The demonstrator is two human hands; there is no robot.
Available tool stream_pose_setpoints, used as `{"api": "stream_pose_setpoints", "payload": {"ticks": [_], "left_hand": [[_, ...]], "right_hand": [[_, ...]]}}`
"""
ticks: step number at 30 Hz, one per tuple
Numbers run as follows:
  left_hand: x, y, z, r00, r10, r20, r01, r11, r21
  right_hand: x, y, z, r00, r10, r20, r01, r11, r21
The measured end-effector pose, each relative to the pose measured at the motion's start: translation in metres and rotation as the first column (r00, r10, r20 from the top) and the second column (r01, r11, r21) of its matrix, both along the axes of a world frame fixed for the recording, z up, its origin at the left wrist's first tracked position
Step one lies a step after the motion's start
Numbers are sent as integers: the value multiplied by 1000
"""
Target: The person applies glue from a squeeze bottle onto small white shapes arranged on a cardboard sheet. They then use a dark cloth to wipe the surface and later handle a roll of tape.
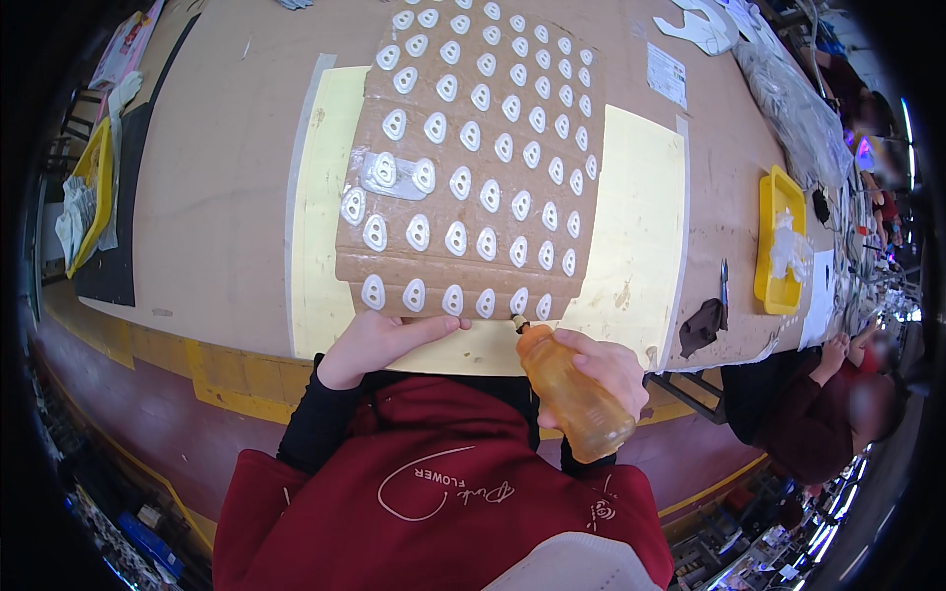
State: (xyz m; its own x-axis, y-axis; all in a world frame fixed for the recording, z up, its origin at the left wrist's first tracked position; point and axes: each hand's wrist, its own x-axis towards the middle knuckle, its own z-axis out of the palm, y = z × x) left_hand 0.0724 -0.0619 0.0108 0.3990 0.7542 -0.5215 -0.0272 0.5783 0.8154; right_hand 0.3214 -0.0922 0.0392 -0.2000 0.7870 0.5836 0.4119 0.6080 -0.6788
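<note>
On the table in front of me lies a brown cardboard sheet [448, 266] with rows of small white rounded-triangular pieces [455, 239], each with two dark holes. My right hand [603, 372] is wrapped round an amber squeeze bottle [576, 404], tilted with its dark nozzle [519, 321] at the lower end of a white piece [519, 299] in the nearest row. At the sheet's near edge, my left hand [389, 340] grips the cardboard, its thumb along the edge and other fingers partly hidden. A clear tape patch [396, 177] lies on the sheet's left part.
Pale yellow paper [641, 217] lies under the cardboard, taped down. On the right are a yellow tray [781, 241], a dark cloth [702, 328], a pen [724, 283] and plastic bags [788, 108]. Another yellow tray [94, 197] with gloves stands left. A co-worker [818, 404] sits at right.
</note>
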Motion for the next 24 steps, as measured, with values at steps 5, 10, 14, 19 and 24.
{"api": "stream_pose_setpoints", "payload": {"ticks": [5,10,14,19,24], "left_hand": [[0,-1,-1,1000,-9,-13,9,1000,-12],[2,-1,1,1000,0,-1,0,1000,-17],[1,0,3,1000,-17,-2,17,1000,8],[-1,0,-3,999,-44,-4,44,998,36],[2,-1,0,1000,-12,-9,12,1000,-11]], "right_hand": [[-1,0,-3,1000,-5,-8,5,1000,6],[-6,3,-2,999,-48,-14,47,998,-36],[-5,-3,-8,995,-84,-61,72,980,-187],[-2,1,-1,995,-83,48,89,986,-139],[-3,10,-2,994,-94,-51,88,990,-113]]}}
